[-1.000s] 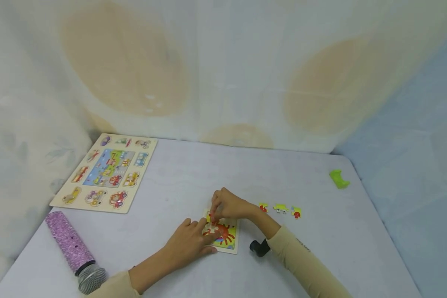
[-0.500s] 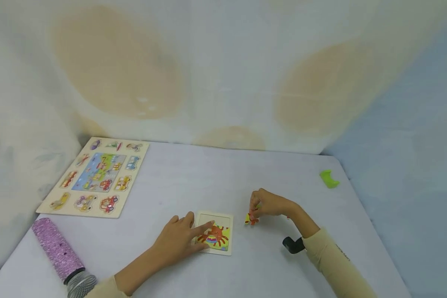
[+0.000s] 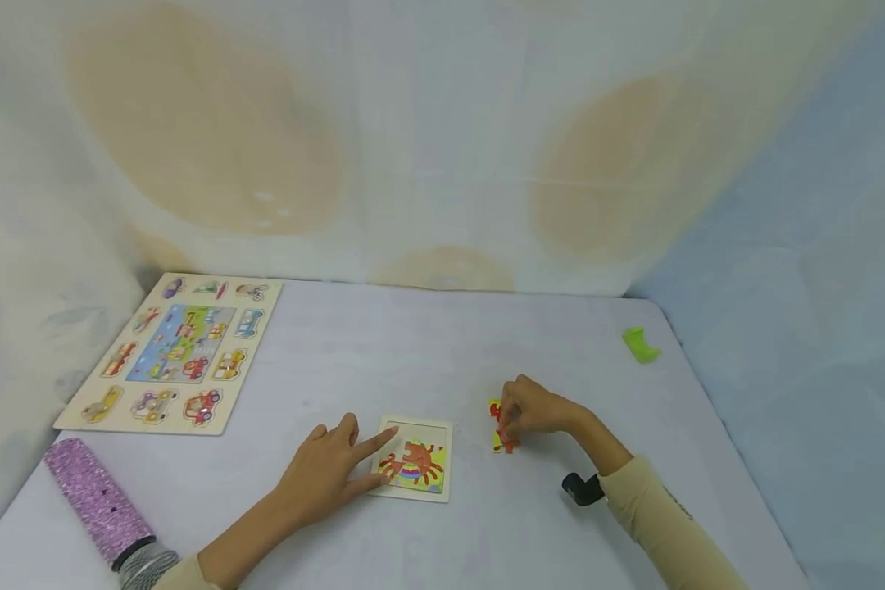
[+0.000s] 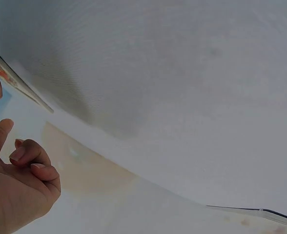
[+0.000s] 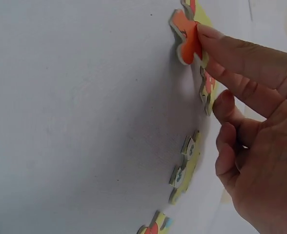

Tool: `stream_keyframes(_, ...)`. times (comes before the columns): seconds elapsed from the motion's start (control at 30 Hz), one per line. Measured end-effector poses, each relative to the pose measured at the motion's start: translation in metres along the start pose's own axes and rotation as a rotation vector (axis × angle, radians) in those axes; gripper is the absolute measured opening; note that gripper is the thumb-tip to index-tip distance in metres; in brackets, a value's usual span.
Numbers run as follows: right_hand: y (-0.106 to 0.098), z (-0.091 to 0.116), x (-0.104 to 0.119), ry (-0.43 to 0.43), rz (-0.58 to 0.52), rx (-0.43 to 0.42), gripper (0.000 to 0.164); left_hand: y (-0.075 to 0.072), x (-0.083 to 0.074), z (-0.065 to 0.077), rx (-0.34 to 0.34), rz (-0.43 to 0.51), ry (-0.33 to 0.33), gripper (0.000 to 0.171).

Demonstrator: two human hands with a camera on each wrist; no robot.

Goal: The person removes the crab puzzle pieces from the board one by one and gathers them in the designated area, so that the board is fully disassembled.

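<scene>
Puzzle piece [image 5: 186,38] sits pinched in the right hand [image 3: 534,410], right of the head view's lower centre, that hand hiding other loose pieces [image 5: 186,168]. The left hand [image 3: 320,471], thumb and index finger outstretched, touches the crab board [image 3: 422,432]; a microphone [image 3: 97,498] lies lower left.

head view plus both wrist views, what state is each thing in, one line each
crab puzzle tray, part filled, upper part bare
orange puzzle piece, pinched by right hand
eyed puzzle piece, loose, face up
vehicle board, flat, face up
microphone, lying down; on or off unclear
green piece, lying loose
left hand, fingertips over the tray's left edge
</scene>
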State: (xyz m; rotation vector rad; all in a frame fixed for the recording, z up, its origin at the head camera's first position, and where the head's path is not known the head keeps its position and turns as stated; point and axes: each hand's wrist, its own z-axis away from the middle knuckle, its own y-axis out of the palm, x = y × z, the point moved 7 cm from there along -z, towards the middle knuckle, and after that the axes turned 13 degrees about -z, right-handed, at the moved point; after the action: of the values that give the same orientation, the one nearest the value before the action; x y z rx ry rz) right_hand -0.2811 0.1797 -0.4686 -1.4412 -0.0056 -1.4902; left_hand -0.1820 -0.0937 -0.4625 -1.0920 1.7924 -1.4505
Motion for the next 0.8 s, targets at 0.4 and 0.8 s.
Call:
stream_keyframes(0.4, 0.014, 0.005, 0.046, -0.145, 0.29, -0.224, 0.021, 0.006, -0.002, -0.005, -0.003, -0.03, 0.028, 0.073)
stream_keyframes(0.8, 0.066, -0.031, 0.092, -0.259, 0.258, -0.15, 0.031, 0.017, -0.012, -0.025, 0.099, -0.035, -0.011, 0.087)
